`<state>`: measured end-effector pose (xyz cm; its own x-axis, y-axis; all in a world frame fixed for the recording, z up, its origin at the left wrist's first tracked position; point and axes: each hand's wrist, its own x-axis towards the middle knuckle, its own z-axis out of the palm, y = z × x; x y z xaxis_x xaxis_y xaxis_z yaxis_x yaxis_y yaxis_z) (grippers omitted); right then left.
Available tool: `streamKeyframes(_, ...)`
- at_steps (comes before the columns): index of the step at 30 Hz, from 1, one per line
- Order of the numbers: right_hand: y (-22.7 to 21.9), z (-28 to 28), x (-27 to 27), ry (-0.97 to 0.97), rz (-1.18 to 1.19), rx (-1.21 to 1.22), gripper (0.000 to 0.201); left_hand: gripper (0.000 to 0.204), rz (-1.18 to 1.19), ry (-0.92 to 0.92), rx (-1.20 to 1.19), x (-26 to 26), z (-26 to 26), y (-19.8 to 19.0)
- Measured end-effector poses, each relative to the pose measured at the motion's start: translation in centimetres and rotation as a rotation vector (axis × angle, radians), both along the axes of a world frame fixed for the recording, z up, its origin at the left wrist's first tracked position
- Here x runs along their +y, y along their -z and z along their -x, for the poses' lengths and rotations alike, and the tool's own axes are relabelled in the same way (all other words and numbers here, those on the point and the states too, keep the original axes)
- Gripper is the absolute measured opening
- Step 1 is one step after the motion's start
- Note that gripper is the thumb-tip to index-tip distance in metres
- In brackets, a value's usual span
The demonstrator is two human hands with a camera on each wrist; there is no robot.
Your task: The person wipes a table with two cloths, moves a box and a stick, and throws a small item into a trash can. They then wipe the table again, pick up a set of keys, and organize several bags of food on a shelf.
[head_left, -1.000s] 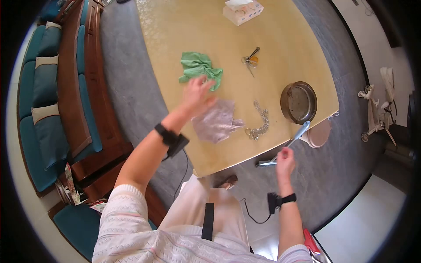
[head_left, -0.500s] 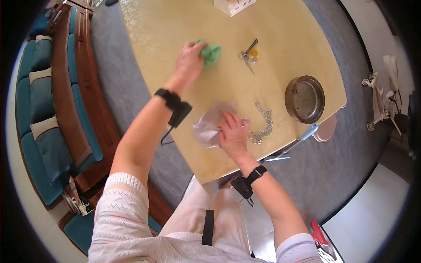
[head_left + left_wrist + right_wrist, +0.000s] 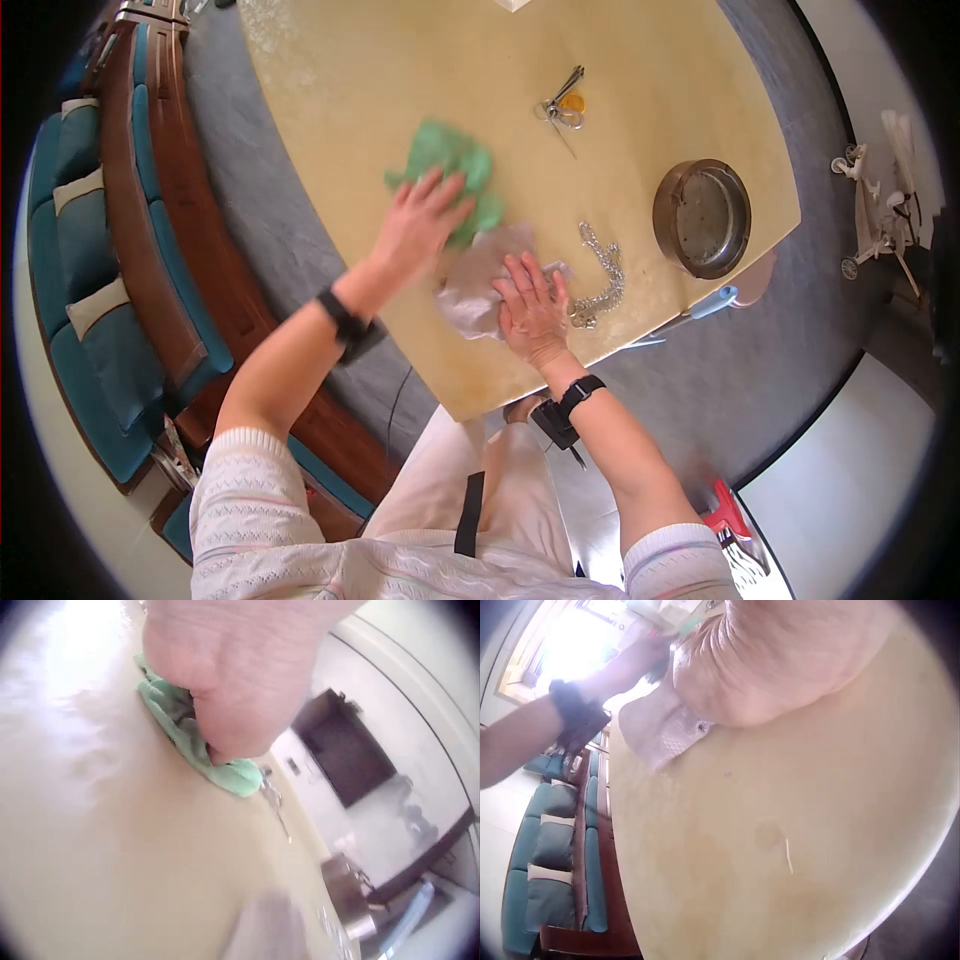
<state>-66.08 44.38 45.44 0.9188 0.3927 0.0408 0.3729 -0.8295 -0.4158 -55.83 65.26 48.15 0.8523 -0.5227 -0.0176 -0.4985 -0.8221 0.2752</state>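
My left hand (image 3: pixel 412 225) rests on a crumpled green cloth (image 3: pixel 445 150), its fingers spread over the near part; both are blurred. In the left wrist view the cloth's folded edge (image 3: pixel 232 778) shows under the hand. To the right, my right hand (image 3: pixel 535 310) presses with outstretched fingers on a pale pink cloth (image 3: pixel 470 290) close to the table's near edge. Part of that cloth is hidden beneath the hand, and its corner (image 3: pixel 664 735) sticks out in the right wrist view. The green cloth's lower end comes right up to the pink cloth.
A silver chain (image 3: pixel 608 270) lies just right of my right hand. Farther right stands a round brown metal dish (image 3: pixel 703 220). A bunch of keys (image 3: pixel 563 110) with an orange tag lies toward the back. By the near edge is a blue-ended handle (image 3: pixel 715 302).
My right hand let go of the blue-ended handle and came onto the pink cloth. My left hand took the green cloth away from me, then back toward me, where it spreads wider.
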Motion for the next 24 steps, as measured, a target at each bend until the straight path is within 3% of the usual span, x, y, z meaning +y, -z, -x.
streamKeyframes(4,0.3,0.0,0.0,0.006,-0.001,-0.018,0.033,0.042,0.119,0.021,0.159,4.0,5.0,-1.7)
streamKeyframes(5,0.5,0.2,0.0,0.011,-0.001,-0.027,0.034,0.042,0.230,-0.127,0.144,4.7,4.5,-0.6)
streamKeyframes(6,0.4,0.4,0.0,0.007,0.006,-0.018,0.034,0.042,0.343,-0.277,0.134,5.3,3.3,0.9)
streamKeyframes(8,0.2,0.1,0.0,0.002,0.004,-0.032,0.036,0.042,0.328,-0.390,-0.068,6.5,-2.6,0.0)
streamKeyframes(12,0.7,0.1,0.0,-0.014,0.005,-0.011,0.038,0.039,0.105,-0.515,-0.306,10.8,-9.6,1.4)
streamKeyframes(15,0.5,0.3,0.0,-0.022,0.014,-0.032,0.040,0.040,0.073,-0.478,-0.308,10.3,-4.7,2.5)
streamKeyframes(17,0.6,0.2,0.1,-0.004,0.028,-0.017,0.042,0.042,0.154,-0.349,-0.317,9.8,3.7,4.0)
streamKeyframes(19,0.6,0.1,0.2,-0.002,0.022,-0.033,0.041,0.040,0.183,-0.232,-0.126,6.9,13.3,1.7)
streamKeyframes(21,0.6,0.2,0.3,-0.010,0.029,-0.043,0.039,0.041,0.361,-0.113,0.272,4.9,18.9,-2.8)
streamKeyframes(22,0.7,0.2,0.3,-0.009,0.025,-0.061,0.039,0.040,0.430,-0.056,0.471,4.6,19.9,-3.8)
streamKeyframes(23,0.8,0.2,0.2,-0.007,0.024,-0.074,0.039,0.040,0.436,-0.065,0.469,5.0,18.9,-3.9)
streamKeyframes(24,0.6,0.1,0.2,-0.013,0.029,-0.068,0.039,0.040,0.387,-0.190,0.280,5.9,16.8,-3.3)
